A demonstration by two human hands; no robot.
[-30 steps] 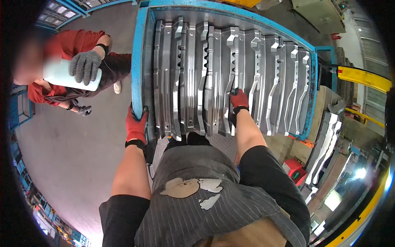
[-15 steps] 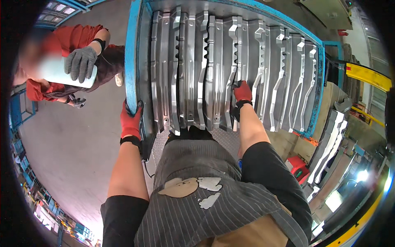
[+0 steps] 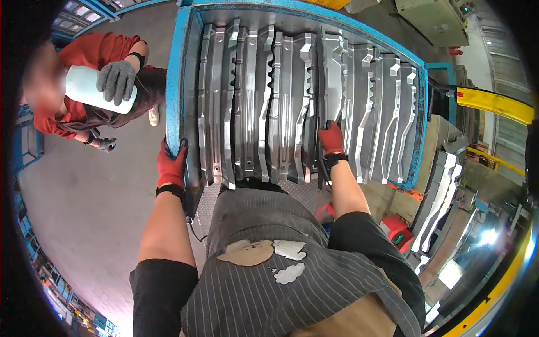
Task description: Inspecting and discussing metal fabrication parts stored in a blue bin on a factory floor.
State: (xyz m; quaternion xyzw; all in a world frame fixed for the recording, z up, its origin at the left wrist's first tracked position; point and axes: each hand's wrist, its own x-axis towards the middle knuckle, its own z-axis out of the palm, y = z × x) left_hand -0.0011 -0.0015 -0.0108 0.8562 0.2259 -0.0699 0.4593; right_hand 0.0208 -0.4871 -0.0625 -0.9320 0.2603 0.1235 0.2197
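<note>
A blue-framed metal bin [image 3: 178,73] stands in front of me, holding several long grey stamped metal panels [image 3: 252,101] set on edge side by side. At its left near corner my left hand [image 3: 172,164], in a red and black glove, is closed around the blue rim. My right hand [image 3: 331,138], gloved the same way, grips the near part of one metal panel [image 3: 333,73] right of the middle. That panel leans to the right, and a dark gap separates it from the panels on its left. My right fingertips are partly hidden.
On the left stands a co-worker in a red top; one grey-gloved hand [image 3: 117,83] is at a pale rounded object. Yellow rails [image 3: 494,105] and a rack holding shiny metal parts [image 3: 438,199] lie to the right. A red box [image 3: 397,233] sits near my right elbow.
The panel in my right hand has tipped to the right, widening a dark gap beside it. My left hand keeps its hold on the rim. The whole view has shifted slightly.
</note>
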